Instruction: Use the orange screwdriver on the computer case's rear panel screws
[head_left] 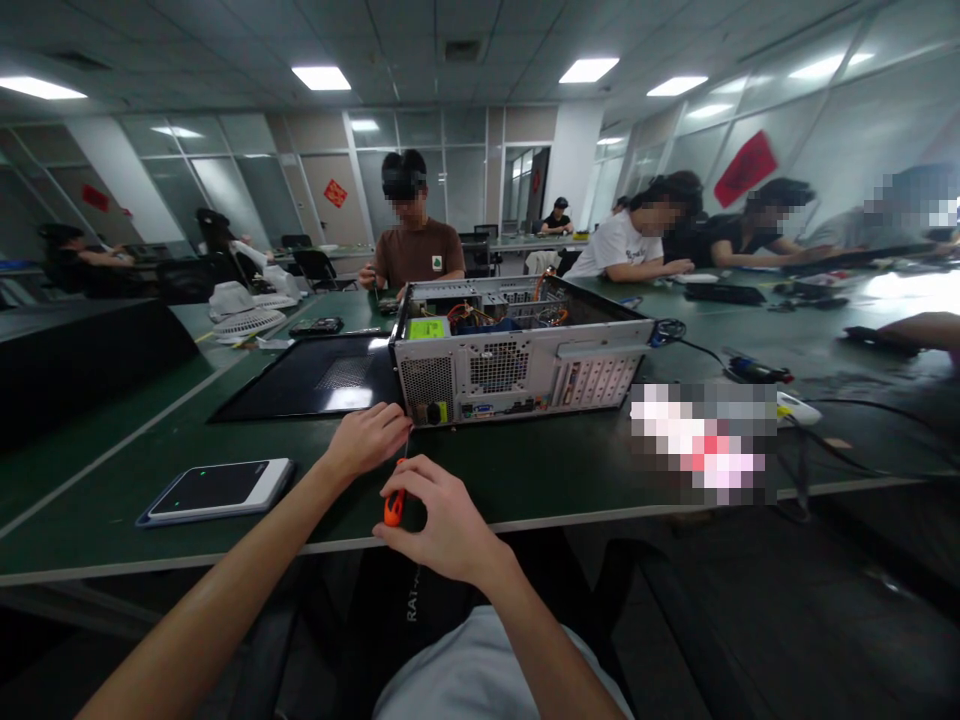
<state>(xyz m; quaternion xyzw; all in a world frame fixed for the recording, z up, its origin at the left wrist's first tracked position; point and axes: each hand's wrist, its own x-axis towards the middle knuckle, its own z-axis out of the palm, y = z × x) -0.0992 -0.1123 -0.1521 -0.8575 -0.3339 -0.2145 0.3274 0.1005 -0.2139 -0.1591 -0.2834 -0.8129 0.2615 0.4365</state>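
An open computer case (525, 375) lies on its side on the green table, its rear panel facing me and its inner parts showing at the top. My left hand (371, 438) is closed at the lower left corner of that panel, its fingertips near the tip of a screwdriver; whether they grip anything is hidden. My right hand (450, 515) holds the orange and black handle of the screwdriver (394, 505) between thumb and fingers. The thin shaft points away from me, toward the case corner.
A black side panel (322, 375) lies left of the case. Nearer the left front is a white flat device (221, 488) on a dark pad. Cables (697, 350) and a blurred item are on the right. People sit across and beside the table.
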